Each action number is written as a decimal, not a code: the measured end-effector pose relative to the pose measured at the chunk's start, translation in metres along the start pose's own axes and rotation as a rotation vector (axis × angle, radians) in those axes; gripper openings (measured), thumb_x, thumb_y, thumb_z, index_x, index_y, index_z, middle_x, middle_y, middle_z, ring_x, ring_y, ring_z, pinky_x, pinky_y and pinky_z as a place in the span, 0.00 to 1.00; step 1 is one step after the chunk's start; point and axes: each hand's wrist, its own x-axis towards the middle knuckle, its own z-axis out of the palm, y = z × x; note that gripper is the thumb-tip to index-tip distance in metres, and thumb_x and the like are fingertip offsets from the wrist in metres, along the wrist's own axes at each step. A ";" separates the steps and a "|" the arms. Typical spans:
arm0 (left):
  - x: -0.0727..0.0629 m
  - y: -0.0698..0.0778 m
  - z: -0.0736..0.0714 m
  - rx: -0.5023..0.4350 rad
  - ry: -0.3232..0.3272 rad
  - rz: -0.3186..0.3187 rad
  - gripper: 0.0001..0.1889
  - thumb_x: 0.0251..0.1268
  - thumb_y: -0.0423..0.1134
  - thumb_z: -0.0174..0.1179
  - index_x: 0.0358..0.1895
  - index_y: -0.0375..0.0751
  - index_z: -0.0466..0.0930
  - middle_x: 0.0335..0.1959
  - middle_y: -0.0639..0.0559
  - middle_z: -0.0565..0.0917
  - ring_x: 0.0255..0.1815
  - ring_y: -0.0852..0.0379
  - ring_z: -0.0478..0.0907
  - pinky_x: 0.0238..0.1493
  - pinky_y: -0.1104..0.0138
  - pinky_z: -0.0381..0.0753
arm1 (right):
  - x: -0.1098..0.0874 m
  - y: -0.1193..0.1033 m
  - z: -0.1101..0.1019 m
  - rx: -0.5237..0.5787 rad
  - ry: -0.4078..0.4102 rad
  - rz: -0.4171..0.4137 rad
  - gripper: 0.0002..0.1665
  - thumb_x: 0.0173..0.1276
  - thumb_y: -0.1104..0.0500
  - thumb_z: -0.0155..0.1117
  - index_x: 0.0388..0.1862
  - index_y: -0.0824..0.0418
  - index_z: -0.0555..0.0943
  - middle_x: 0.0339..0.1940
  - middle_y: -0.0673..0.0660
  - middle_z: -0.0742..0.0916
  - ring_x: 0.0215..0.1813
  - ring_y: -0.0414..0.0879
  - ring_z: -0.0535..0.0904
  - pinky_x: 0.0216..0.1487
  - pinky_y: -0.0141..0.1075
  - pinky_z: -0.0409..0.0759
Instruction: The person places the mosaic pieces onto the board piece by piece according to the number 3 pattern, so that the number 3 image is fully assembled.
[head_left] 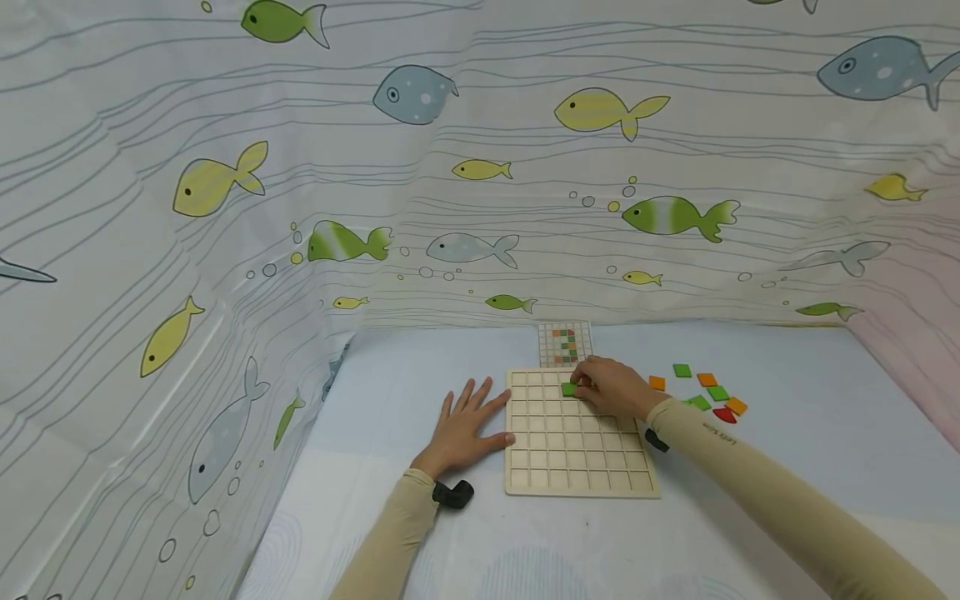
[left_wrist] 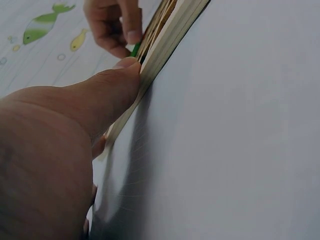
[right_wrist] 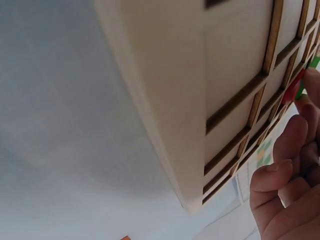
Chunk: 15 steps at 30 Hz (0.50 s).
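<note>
My right hand [head_left: 611,387] is over the far part of a wooden grid board [head_left: 581,482], pinching a small green square tile [head_left: 568,389] at the grid. In the right wrist view, a red piece [right_wrist: 293,89] sits on the board beside the green tile [right_wrist: 314,62]; the fingers hide part of both. My left hand [head_left: 465,429] lies at the board's left side with its fingers spread. Its thumb [left_wrist: 117,82] touches the board's edge in the left wrist view.
Right of the board lie loose green tiles [head_left: 682,370], orange tiles [head_left: 707,380] and a red piece [head_left: 724,415]. A pattern card [head_left: 546,350] with coloured squares stands behind the board. A fish-printed sheet [head_left: 525,242] encloses the table's back and left.
</note>
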 end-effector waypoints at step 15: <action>0.000 0.002 -0.001 -0.007 0.009 -0.006 0.41 0.74 0.65 0.60 0.84 0.56 0.62 0.89 0.44 0.52 0.90 0.35 0.41 0.84 0.31 0.37 | 0.002 0.001 -0.001 0.029 0.006 -0.010 0.08 0.74 0.57 0.73 0.47 0.58 0.88 0.34 0.47 0.84 0.35 0.37 0.76 0.38 0.36 0.79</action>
